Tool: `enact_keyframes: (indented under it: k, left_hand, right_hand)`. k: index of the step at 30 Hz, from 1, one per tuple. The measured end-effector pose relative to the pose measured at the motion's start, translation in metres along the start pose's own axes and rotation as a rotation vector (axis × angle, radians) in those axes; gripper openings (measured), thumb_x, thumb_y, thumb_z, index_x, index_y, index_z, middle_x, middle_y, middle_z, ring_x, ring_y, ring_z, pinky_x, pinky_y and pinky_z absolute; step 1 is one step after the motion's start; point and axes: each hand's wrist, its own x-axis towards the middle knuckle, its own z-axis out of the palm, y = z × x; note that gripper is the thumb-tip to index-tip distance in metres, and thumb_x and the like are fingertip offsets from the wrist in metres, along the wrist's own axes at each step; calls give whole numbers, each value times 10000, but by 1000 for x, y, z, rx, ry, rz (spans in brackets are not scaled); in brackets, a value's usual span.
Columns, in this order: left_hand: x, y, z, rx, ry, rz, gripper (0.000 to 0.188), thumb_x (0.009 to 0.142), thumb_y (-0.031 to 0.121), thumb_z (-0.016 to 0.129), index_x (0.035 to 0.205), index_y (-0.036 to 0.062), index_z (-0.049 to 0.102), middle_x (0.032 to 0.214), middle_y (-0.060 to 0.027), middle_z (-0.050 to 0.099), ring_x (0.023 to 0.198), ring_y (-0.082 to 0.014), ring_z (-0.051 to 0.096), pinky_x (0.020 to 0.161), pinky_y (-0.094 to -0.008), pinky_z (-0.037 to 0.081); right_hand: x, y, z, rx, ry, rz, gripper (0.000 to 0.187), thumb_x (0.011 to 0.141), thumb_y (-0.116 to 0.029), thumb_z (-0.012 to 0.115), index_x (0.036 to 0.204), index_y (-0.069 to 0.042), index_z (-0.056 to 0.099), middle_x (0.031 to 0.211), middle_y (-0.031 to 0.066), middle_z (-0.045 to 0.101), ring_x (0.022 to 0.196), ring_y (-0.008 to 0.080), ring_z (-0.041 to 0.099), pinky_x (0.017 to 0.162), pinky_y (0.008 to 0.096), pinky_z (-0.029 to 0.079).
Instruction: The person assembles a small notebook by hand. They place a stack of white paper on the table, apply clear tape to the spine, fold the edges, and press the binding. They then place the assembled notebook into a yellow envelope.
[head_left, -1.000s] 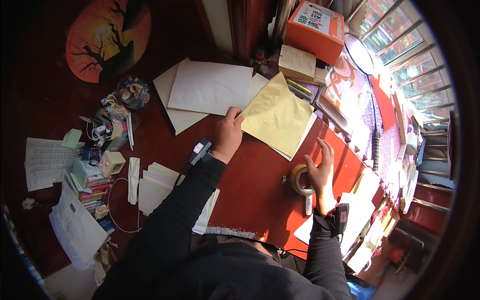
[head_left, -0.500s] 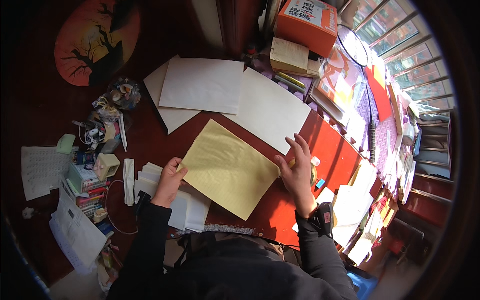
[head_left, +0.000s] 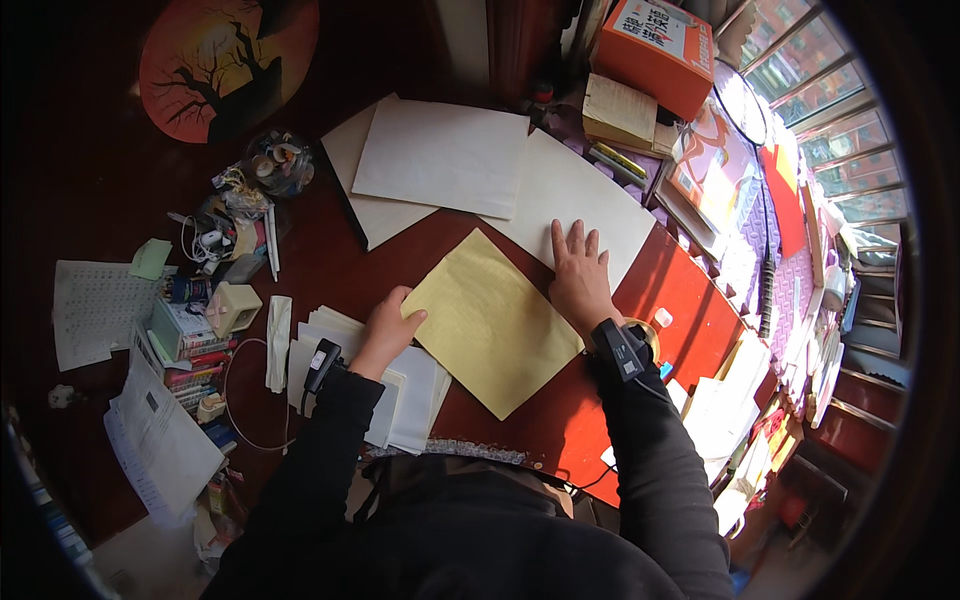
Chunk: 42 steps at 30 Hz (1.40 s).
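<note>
A yellow sheet of paper (head_left: 497, 322) lies at a slant in front of me, low over or on the desk. My left hand (head_left: 388, 330) pinches its left corner, thumb on top and the other fingers partly hidden. My right hand (head_left: 582, 272), fingers stretched and a little apart, rests on a white sheet (head_left: 590, 195) beyond the yellow one; its wrist is by the yellow sheet's right corner. Another white sheet (head_left: 440, 158) overlaps that one on the left and partly covers a further pale sheet or board (head_left: 385, 215).
Smaller white papers (head_left: 405, 425) lie under my left forearm. On the left are a jar (head_left: 278, 162), stacked books (head_left: 180, 330) and printed sheets (head_left: 160, 440). At the right stand an orange box (head_left: 655, 65), a racket (head_left: 768, 290) and sunlit papers (head_left: 720, 410) near a barred window.
My right hand has left the yellow sheet's right edge and come down on the white sheet beyond. The head view has shifted, so the desk appears farther right.
</note>
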Motion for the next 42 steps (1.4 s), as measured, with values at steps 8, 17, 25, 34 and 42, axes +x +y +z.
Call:
enact_keyframes:
  k: [8,17,25,34,42]
  left_hand:
    - [5,-3,-2,82,76,100,330,860,118,699,1153,20,582,1036,-126,688,930,-268,660,811,-375,526]
    - [58,41,-22,-89,190,209,293,849,105,705,1119,29,622,1102,-101,680,950,-236,641,844,-354,521]
    - [100,75,-16,617,339,612,281,853,104,670,1131,138,702,1506,-118,418,1397,-395,323,1176,-537,222]
    - [115,64,-8,645,126,542,438,923,116,585,1360,99,555,1551,-74,371,1449,-305,291,1188,-568,166]
    - [108,60,-36,793,500,575,459,912,58,490,1367,3,520,1547,-38,377,1448,-273,311,1192,-560,186]
  right_hand:
    - [2,-2,-3,-65,-13,-37,732,906,-50,508,1567,-147,211,1492,314,343,1327,544,401,1007,603,449]
    - [25,49,-33,555,105,46,395,782,-37,469,1129,-40,658,995,250,691,914,414,665,843,451,527]
    - [10,32,-37,268,-8,-82,315,773,-51,558,1080,-45,628,1358,252,536,1237,458,516,1046,485,438]
    - [-4,7,-4,-60,13,-105,652,928,-182,562,1522,-103,305,1504,314,326,1338,543,381,1026,597,427]
    - [2,-8,2,-138,-26,-53,691,895,-108,507,1546,-109,272,1468,367,343,1271,580,439,1000,560,463]
